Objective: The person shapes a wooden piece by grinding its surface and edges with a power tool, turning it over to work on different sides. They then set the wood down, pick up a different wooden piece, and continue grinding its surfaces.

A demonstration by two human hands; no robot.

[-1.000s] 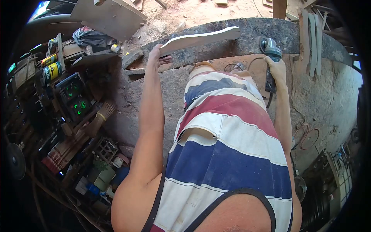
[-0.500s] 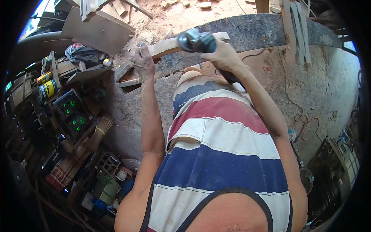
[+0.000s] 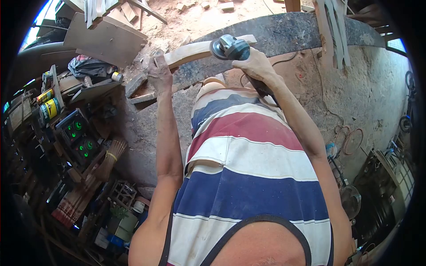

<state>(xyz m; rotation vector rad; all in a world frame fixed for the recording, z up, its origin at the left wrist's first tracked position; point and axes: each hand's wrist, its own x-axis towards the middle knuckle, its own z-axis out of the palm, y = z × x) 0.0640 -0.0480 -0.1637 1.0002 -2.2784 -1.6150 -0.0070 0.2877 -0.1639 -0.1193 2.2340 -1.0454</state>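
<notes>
At upper middle, the left hand [image 3: 159, 74] clamps the curved wooden strip [image 3: 188, 52] over the dark bench [image 3: 293, 33]. The right hand [image 3: 257, 66], closed round the angle grinder [image 3: 230, 48], has swung in from the upper right, where it was 1 second ago; the grinder's head now meets the strip. Yellow cans [image 3: 50, 108] at left: lettering unreadable

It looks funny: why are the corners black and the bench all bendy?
Head view: the wide lens bends the bench and darkens the corners; sun lights the ground at top, the shelves at left sit in shadow; the grinder in the right hand and the plank in the left hand look sharp.
</notes>
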